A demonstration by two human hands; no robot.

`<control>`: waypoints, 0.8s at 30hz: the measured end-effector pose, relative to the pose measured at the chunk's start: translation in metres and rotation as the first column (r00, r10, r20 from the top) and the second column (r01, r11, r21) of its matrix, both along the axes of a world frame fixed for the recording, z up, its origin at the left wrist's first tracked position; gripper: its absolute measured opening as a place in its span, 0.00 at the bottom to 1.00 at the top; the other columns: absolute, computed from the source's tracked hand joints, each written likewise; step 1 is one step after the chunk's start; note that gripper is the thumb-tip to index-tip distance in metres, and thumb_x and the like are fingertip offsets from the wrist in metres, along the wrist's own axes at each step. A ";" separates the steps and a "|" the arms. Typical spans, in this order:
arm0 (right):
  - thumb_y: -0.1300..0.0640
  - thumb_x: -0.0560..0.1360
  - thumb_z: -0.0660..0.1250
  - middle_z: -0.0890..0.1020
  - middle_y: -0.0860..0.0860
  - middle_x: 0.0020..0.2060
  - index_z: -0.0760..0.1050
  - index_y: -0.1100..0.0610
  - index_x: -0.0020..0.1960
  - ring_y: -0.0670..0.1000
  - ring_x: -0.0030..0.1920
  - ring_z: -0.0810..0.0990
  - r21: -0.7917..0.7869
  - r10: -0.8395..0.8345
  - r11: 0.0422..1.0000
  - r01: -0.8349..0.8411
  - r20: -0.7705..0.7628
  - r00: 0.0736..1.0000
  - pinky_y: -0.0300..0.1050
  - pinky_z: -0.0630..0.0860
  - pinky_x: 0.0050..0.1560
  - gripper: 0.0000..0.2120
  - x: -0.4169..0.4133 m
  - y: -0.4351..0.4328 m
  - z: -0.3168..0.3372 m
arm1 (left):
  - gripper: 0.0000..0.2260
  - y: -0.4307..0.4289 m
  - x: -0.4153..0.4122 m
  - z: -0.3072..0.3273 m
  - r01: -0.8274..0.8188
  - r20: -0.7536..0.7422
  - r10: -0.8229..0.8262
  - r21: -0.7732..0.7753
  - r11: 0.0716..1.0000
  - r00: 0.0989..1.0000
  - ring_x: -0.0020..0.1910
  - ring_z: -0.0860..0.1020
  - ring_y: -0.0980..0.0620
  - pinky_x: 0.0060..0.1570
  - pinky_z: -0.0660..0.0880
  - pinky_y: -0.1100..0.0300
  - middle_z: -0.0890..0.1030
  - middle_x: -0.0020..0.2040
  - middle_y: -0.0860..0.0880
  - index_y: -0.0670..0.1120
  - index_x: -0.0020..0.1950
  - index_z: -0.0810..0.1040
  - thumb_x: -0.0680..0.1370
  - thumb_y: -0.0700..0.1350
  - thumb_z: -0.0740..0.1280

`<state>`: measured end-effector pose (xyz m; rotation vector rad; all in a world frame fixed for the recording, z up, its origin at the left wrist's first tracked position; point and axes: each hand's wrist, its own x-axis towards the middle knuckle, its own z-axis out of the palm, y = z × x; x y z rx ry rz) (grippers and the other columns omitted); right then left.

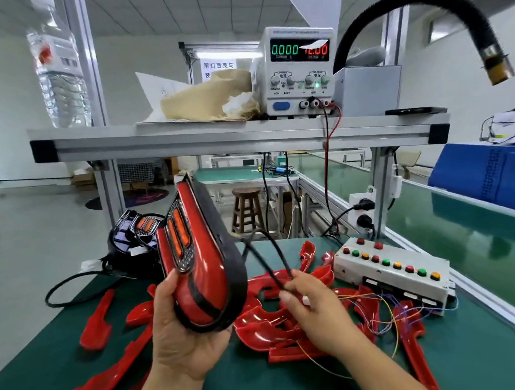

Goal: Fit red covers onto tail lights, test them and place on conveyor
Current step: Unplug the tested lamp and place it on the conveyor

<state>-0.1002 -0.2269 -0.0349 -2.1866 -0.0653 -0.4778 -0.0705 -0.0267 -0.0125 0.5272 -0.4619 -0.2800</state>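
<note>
While left hand point(180, 329) grips tail light point(205, 276), supply point(297, 71) reads 0.000, 12.00.

L hand point(180, 332) grips tail light point(200, 258); R hand point(314, 306) pinches cable point(272, 254).

I see a glossy red tail light point(206, 273) edged in black, its orange lenses point(178, 232) ringed by dotted silver. Loose red covers point(258, 327) lie on my dark green mat point(470, 347). The white button box point(384, 273) shows red, green and yellow buttons point(409, 268).
</note>
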 end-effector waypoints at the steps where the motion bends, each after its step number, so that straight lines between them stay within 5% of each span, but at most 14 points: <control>1: 0.48 0.79 0.64 0.77 0.37 0.45 0.76 0.40 0.45 0.28 0.48 0.74 0.103 -0.034 0.994 0.029 0.042 0.999 0.30 0.71 0.55 0.05 0.000 0.002 0.002 | 0.24 -0.001 -0.002 0.000 0.020 0.005 -0.020 0.012 1.000 1.000 0.47 0.85 0.47 0.45 0.82 0.52 0.86 0.49 0.46 0.50 0.49 0.87 0.56 0.56 0.82; 3: 0.46 0.78 0.63 0.82 0.50 0.39 0.77 0.43 0.41 0.43 0.42 0.82 0.455 -0.077 0.890 0.029 0.087 0.993 0.39 0.79 0.45 0.08 0.000 0.005 0.009 | 0.27 -0.009 -0.006 0.000 0.066 -0.024 -0.065 0.063 0.996 0.998 0.49 0.85 0.44 0.43 0.82 0.51 0.85 0.52 0.42 0.46 0.53 0.86 0.57 0.54 0.82; 5: 0.45 0.75 0.63 0.84 0.53 0.40 0.76 0.49 0.41 0.53 0.41 0.85 0.796 0.013 0.596 -0.110 0.127 0.992 0.47 0.81 0.42 0.10 -0.001 0.008 0.017 | 0.27 -0.025 -0.011 -0.002 0.067 -0.115 -0.051 0.146 0.987 0.992 0.51 0.84 0.41 0.43 0.82 0.49 0.84 0.56 0.39 0.43 0.60 0.82 0.64 0.52 0.78; 7: 0.45 0.76 0.63 0.84 0.57 0.43 0.76 0.51 0.47 0.56 0.41 0.84 0.941 0.107 0.307 -0.145 0.117 0.987 0.51 0.79 0.41 0.10 -0.004 0.014 0.023 | 0.24 -0.042 -0.017 -0.003 0.038 -0.179 0.014 0.283 0.958 0.984 0.50 0.84 0.40 0.42 0.82 0.49 0.83 0.56 0.37 0.41 0.63 0.79 0.70 0.52 0.69; 8: 0.45 0.77 0.62 0.85 0.58 0.47 0.78 0.51 0.53 0.58 0.45 0.85 0.967 0.150 0.237 -0.094 0.059 0.987 0.54 0.80 0.43 0.12 -0.005 0.016 0.024 | 0.23 -0.049 -0.019 -0.003 0.029 -0.185 0.037 0.337 0.941 0.982 0.49 0.84 0.41 0.42 0.82 0.49 0.84 0.55 0.38 0.42 0.62 0.79 0.71 0.52 0.66; 10: 0.45 0.80 0.60 0.84 0.61 0.52 0.79 0.55 0.60 0.62 0.50 0.84 0.987 0.219 0.163 0.007 -0.043 0.975 0.58 0.82 0.43 0.18 -0.007 0.016 0.026 | 0.21 -0.058 -0.021 -0.003 0.001 -0.172 0.070 0.385 0.923 0.983 0.49 0.85 0.42 0.46 0.81 0.49 0.84 0.54 0.40 0.43 0.60 0.80 0.72 0.52 0.65; 15: 0.47 0.81 0.57 0.82 0.65 0.56 0.83 0.64 0.54 0.64 0.53 0.83 1.000 0.379 0.017 -0.024 0.016 0.925 0.58 0.82 0.42 0.23 -0.007 0.011 0.025 | 0.20 -0.060 -0.025 0.003 0.029 -0.187 0.044 0.371 0.928 0.981 0.51 0.84 0.40 0.47 0.81 0.48 0.84 0.55 0.39 0.45 0.60 0.80 0.72 0.53 0.66; 20: 0.45 0.82 0.54 0.73 0.65 0.67 0.58 0.60 0.76 0.65 0.63 0.76 0.976 0.428 -0.175 -0.131 0.196 0.882 0.64 0.78 0.54 0.29 -0.008 0.013 0.026 | 0.25 -0.054 -0.025 0.004 0.078 -0.241 -0.004 0.297 0.952 0.971 0.58 0.81 0.39 0.65 0.70 0.42 0.82 0.60 0.37 0.42 0.64 0.79 0.74 0.55 0.64; 22: 0.44 0.81 0.54 0.71 0.64 0.69 0.59 0.59 0.76 0.65 0.64 0.76 0.981 0.435 -0.156 -0.118 0.175 0.883 0.65 0.77 0.56 0.29 -0.006 0.014 0.025 | 0.25 -0.053 -0.022 0.004 0.021 -0.238 0.048 0.281 0.960 0.970 0.58 0.81 0.40 0.64 0.72 0.43 0.82 0.59 0.37 0.40 0.65 0.77 0.74 0.53 0.64; 24: 0.45 0.81 0.55 0.75 0.64 0.65 0.73 0.64 0.67 0.64 0.61 0.78 0.996 0.439 -0.016 -0.088 0.086 0.894 0.66 0.76 0.58 0.27 -0.002 0.010 0.022 | 0.24 -0.051 -0.019 0.006 -0.018 -0.236 0.091 0.296 0.955 0.967 0.53 0.84 0.42 0.51 0.80 0.48 0.83 0.57 0.38 0.40 0.64 0.78 0.73 0.52 0.65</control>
